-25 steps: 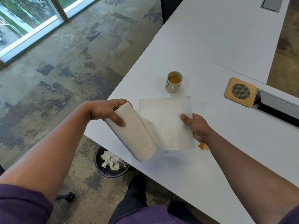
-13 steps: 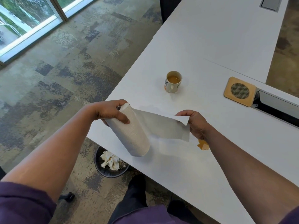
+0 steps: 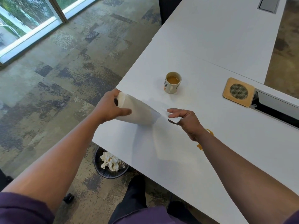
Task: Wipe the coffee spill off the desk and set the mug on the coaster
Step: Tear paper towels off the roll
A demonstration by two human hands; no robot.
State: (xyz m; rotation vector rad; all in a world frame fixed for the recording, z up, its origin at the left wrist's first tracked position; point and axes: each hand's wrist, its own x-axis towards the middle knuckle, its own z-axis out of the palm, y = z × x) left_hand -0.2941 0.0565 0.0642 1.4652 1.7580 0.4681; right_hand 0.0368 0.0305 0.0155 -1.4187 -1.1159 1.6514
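White paper towel roll (image 3: 135,110) held over the bench (image 3: 210,46) in two hands.

The left hand (image 3: 111,107) grips the roll in the middle of the frame, and the right hand (image 3: 186,120) pinches the loose sheet (image 3: 161,113) just beside it. The mug (image 3: 172,82) of coffee stands on the bench above the hands. The wooden coaster (image 3: 238,91) lies at the right, well apart from the mug. The orange spill (image 3: 205,139) shows beside the right wrist.

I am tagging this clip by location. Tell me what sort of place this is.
Probably an office. The long white desk has cable hatches set into its top, patterned carpet tiles cover the floor, and floor-height windows run along one side.
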